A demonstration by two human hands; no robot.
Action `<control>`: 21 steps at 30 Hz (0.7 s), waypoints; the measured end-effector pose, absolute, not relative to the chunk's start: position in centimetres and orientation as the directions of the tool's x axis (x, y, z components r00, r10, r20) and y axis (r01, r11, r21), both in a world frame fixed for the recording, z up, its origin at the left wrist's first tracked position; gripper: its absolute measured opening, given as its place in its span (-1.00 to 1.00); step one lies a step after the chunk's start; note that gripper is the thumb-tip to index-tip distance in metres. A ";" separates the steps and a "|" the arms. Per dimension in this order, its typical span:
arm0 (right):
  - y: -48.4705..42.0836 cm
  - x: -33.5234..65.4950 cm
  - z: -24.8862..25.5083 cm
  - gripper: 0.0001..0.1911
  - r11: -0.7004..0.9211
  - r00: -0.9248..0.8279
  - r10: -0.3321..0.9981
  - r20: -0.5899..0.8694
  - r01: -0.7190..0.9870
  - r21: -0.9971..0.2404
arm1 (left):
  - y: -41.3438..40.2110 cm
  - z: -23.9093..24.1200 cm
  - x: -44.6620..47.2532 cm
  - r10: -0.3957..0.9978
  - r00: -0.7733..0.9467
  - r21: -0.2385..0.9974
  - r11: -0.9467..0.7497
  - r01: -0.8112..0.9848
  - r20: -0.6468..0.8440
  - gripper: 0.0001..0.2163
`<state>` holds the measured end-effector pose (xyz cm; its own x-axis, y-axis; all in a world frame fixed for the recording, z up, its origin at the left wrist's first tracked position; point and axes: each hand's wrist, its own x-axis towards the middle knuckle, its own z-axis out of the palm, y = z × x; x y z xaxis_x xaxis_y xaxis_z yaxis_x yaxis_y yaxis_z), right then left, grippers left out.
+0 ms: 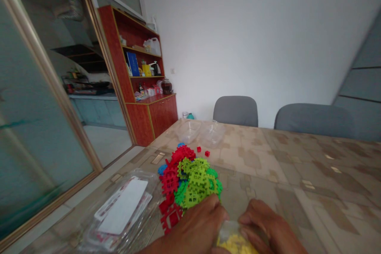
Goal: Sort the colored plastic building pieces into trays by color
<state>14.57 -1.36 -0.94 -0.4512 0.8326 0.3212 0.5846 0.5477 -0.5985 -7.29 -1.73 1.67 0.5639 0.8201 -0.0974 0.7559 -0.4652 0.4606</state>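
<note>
Item one, as I have it on my feed: a clear bag of yellow pieces, low at the view's bottom edge, between the two hands and partly covered by them. Left hand: fingers bent, drawn in narrow on the bag's left side. Right hand: fingers likewise curled, gripping its right side. Item two: a heap of notched plastic pieces, red, lime, green and blue, just beyond the left hand; contact I cannot tell. Item three: clear packaging with white cards, left of the heap. Item four: two clear trays, farther off on the patterned table
</note>
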 end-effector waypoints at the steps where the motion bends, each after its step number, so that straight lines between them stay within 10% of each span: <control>1: -1.4 14.5 -1.0 -0.88 0.551 -0.442 0.832 0.336 0.585 -0.595 | -1.8 1.8 -7.2 0.823 0.558 0.464 -0.457 0.759 -0.103 -0.56; 21: -0.7 13.8 -0.8 -0.85 0.531 -0.509 0.825 0.246 0.548 -0.646 | 0.4 3.0 -8.8 0.824 0.520 0.877 -0.060 0.478 -0.227 -0.88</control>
<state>13.77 -0.70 -0.84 -0.5087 0.8251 0.2461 0.5483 0.5308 -0.6463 -8.82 0.38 3.05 0.5196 0.8237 -0.2270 0.4776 -0.0597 0.8766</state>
